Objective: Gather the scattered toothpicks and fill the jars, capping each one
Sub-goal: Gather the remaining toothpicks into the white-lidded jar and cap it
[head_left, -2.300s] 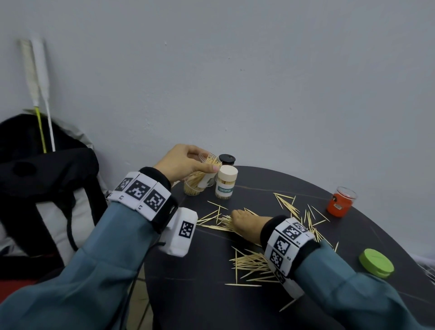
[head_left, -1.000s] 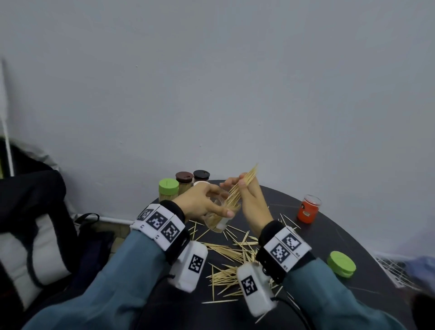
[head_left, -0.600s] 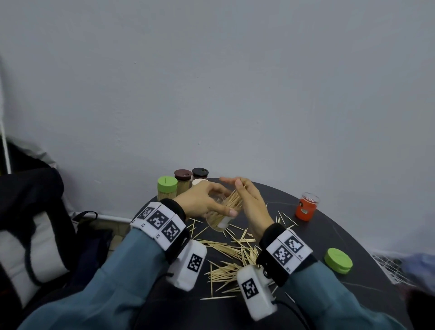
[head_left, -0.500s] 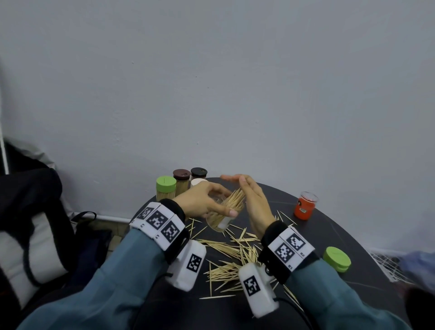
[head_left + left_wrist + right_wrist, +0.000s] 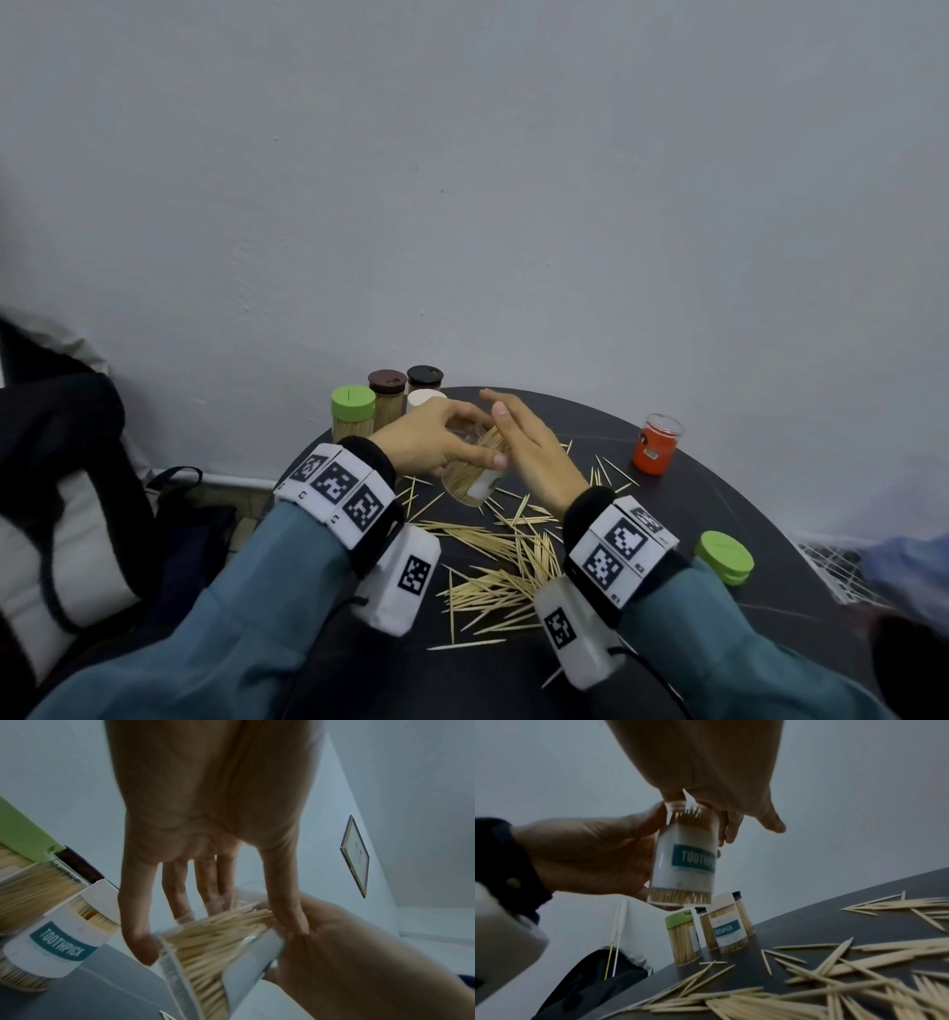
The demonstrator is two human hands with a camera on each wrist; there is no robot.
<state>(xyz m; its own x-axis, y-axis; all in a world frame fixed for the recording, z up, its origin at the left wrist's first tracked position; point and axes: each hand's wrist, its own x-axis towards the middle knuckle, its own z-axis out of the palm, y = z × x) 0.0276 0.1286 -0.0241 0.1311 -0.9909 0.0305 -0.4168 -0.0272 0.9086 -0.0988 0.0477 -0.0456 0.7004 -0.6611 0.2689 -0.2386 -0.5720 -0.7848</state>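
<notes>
Nearest the front edge of the dark round table (image 5: 770, 519), a heap of loose toothpicks (image 5: 500, 565) is seen scattered between the two blue-sleeved wrists. Just beyond that heap, an uncapped clear jar (image 5: 475, 475) with a white TOOTHPICK label is held up off the table, tilted, packed with toothpicks, their tips reaching the open mouth. It is gripped by the left hand (image 5: 426, 442), thumb and fingers curled round its body. Against the jar's mouth the right hand (image 5: 534, 447) is laid, fingers straight and close together, the palm touching the toothpick tips; nothing is pinched by it. Toward the right edge a green lid (image 5: 724, 557) is seen lying flat, apart from any jar. Further back on that side, an orange jar (image 5: 657, 449) is stood upright with no cap. At the far left edge four filled jars are grouped close: a green-capped jar (image 5: 353, 419), a brown-capped jar (image 5: 387, 398), a black-capped jar (image 5: 425, 377) and a cream-capped jar (image 5: 425, 398). Off the table's left edge, a black and white bag (image 5: 61, 488) is glimpsed.
</notes>
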